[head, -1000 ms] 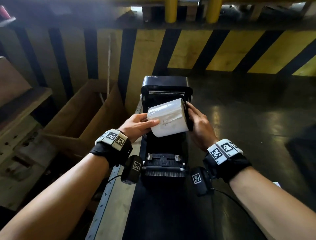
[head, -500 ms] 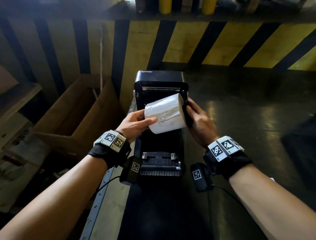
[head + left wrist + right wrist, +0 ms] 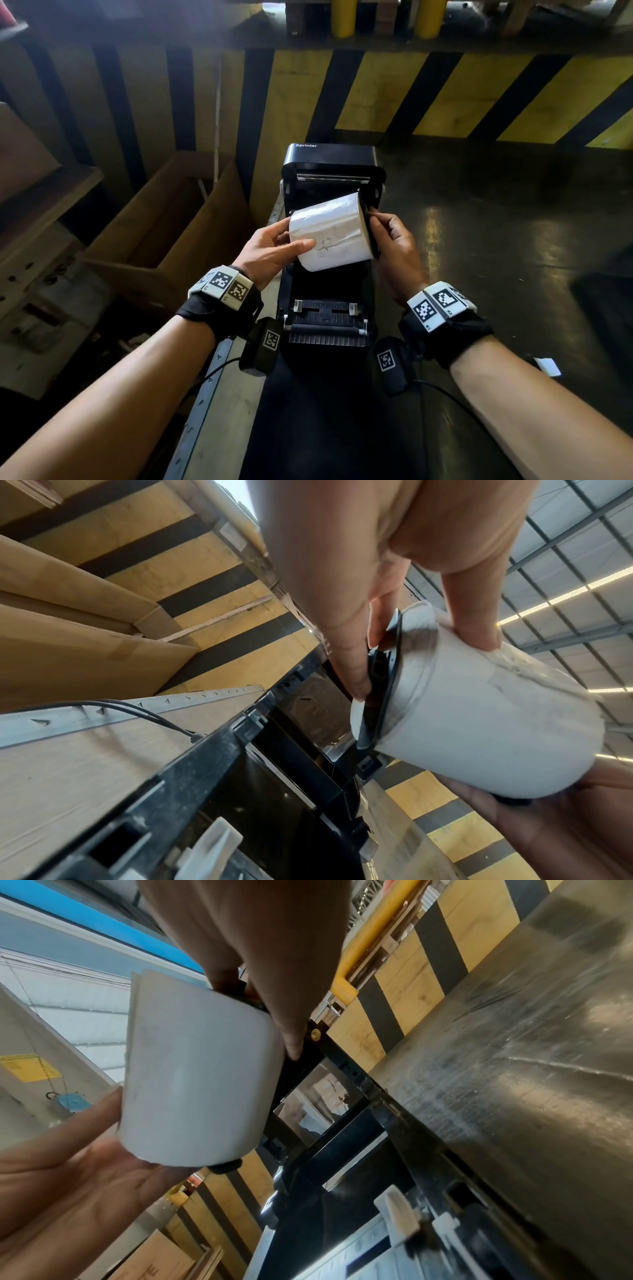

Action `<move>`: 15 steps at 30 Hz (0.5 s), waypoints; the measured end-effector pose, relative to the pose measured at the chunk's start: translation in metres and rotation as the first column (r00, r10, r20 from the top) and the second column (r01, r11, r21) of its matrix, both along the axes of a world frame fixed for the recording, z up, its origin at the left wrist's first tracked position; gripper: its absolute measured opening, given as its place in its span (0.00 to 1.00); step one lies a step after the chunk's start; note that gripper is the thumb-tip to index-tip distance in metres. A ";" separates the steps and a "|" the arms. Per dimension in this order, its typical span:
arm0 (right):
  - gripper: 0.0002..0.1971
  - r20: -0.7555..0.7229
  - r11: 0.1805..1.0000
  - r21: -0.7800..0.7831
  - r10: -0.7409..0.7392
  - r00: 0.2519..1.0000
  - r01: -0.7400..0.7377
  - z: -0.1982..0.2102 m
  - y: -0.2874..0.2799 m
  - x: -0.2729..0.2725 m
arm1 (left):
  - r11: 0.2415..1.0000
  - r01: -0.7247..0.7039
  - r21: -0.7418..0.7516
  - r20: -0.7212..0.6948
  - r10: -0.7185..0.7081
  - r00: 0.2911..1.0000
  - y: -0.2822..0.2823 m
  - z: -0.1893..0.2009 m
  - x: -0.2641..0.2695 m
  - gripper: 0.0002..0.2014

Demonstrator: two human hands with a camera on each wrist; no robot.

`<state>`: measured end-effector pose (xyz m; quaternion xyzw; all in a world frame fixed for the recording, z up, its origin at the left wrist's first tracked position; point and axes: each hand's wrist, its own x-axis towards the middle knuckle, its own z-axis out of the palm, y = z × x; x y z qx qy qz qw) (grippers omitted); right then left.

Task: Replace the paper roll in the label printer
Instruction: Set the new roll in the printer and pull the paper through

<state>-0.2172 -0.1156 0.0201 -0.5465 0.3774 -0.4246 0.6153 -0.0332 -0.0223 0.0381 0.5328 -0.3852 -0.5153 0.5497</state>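
A black label printer [image 3: 330, 161] stands with its lid raised and its paper bay [image 3: 325, 284] uncovered. Above the bay I hold a white paper roll [image 3: 330, 236] [image 3: 486, 737] [image 3: 198, 1080], tilted, with a black holder disc at each end. My left hand [image 3: 274, 246] grips the roll's left end, thumb across its front. My right hand [image 3: 394, 243] grips the right end, fingers on the black disc [image 3: 371, 226]. The roll's right end is higher than its left.
An open cardboard box [image 3: 171, 233] sits left of the printer. A yellow-and-black striped wall [image 3: 445, 96] runs behind. The printer rests on a dark mat [image 3: 325, 411] by a metal-edged bench [image 3: 212, 394]. A white slip [image 3: 548, 366] lies on the dark floor at right.
The roll stays held over the bay in both hands, tilted a little more, right end up. My right fingers shifted onto the black end disc. The head view drifted slightly.
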 end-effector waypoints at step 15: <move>0.11 -0.472 0.925 -0.310 0.050 0.880 -0.219 0.006 -0.043 -0.007 | 0.996 -0.031 0.081 0.385 -0.003 0.923 -0.021 0.006 0.028 0.34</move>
